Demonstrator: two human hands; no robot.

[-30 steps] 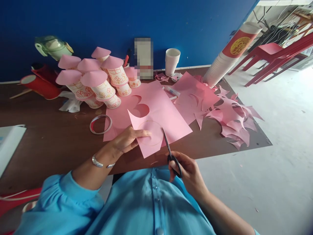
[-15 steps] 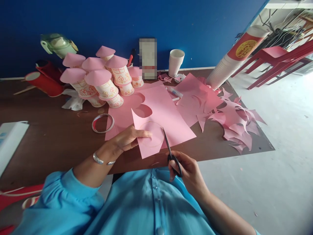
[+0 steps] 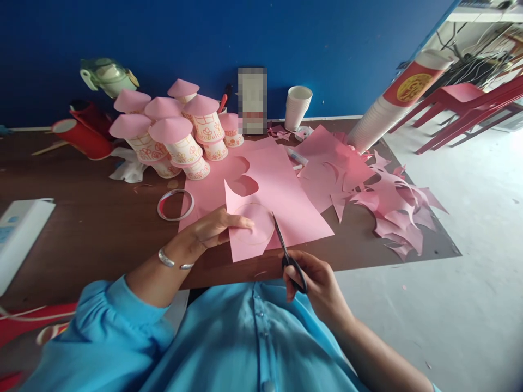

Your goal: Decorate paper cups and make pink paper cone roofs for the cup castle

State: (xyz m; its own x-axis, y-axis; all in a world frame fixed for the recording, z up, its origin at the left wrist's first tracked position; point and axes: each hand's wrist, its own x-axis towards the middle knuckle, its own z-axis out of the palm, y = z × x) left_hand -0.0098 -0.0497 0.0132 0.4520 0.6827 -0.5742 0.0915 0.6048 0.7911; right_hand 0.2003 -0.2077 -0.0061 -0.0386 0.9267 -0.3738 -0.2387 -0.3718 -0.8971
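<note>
while the pink sheet sits at the near edge of the counter, here's the rundown:

left hand [image 3: 212, 231]: flat-ish on the pink sheet [image 3: 286, 209], thumb and fingers pinching its left edge, fingertips reaching onto the drawn circle [image 3: 254, 223]. grip is closed on the paper. silver bracelet [image 3: 174, 260] on the wrist.

right hand [image 3: 316, 283]: fingers through the black handles of the scissors [image 3: 288, 253], grip wrapped round them. blades look nearly together and sit at the right rim of the circle, tip pointing away from the person.

pink sheet: lying on the brown counter [image 3: 90, 228], near corner hanging just past the front edge, a rounded cutout at its far left corner. it overlaps another pink sheet [image 3: 208, 188] underneath.

tape roll [image 3: 175, 204]: on the counter just left of the sheets, apart from both hands.

cup houses [image 3: 175, 136]: cluster of decorated paper cups with pink cone roofs, far left of the sheets, near the blue wall.

scraps [image 3: 392, 207]: pile of pink offcuts at the right end of the counter.

cup stack [image 3: 392, 103]: long stack of white cups lying tilted behind the scraps, a shorter upright stack [image 3: 297, 107] by the wall.
</note>
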